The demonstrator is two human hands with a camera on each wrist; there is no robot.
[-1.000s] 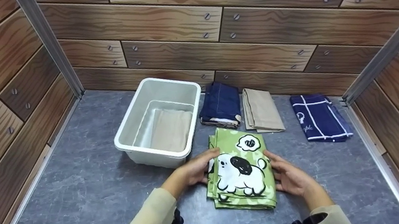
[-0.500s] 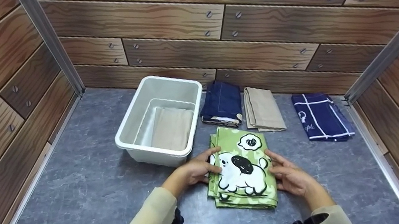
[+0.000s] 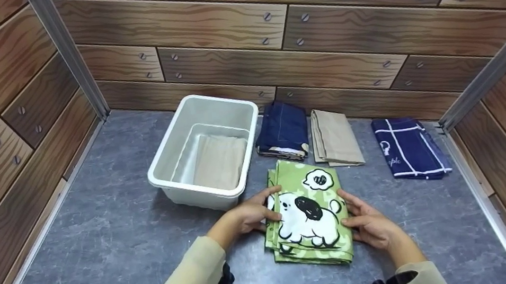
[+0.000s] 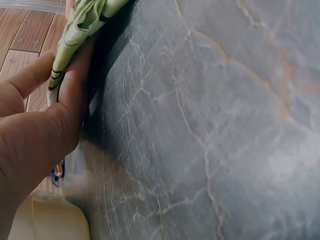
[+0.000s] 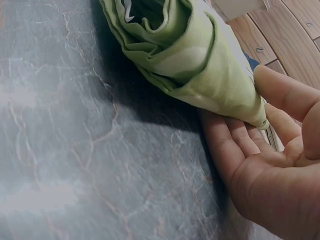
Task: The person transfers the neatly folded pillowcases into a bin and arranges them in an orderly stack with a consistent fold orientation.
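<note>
A folded green cloth (image 3: 311, 216) printed with a white, black-spotted dog lies in front of me in the head view. My left hand (image 3: 252, 212) pinches its left edge, thumb on top and fingers underneath. On the opposite edge my right hand (image 3: 373, 223) does the same, its thumb over the border. From the left wrist, the green cloth (image 4: 75, 42) shows edge-on between thumb and finger. The right wrist view reveals loose layered folds of the cloth (image 5: 190, 60), with several fingers tucked below it and the thumb on its upper side.
A pale grey bin (image 3: 182, 190) at the left holds a folded beige cloth (image 3: 221, 162). Behind the green cloth lie a folded navy cloth (image 3: 282, 129) and a beige one (image 3: 336, 137). A navy cloth with white lines (image 3: 411, 148) lies near the right wall. Wood-patterned walls enclose the tabletop (image 3: 96, 226).
Both thumbs have come down onto the green cloth's edges, so each hand now pinches it. The cloth stays in place; the head view has shifted slightly.
</note>
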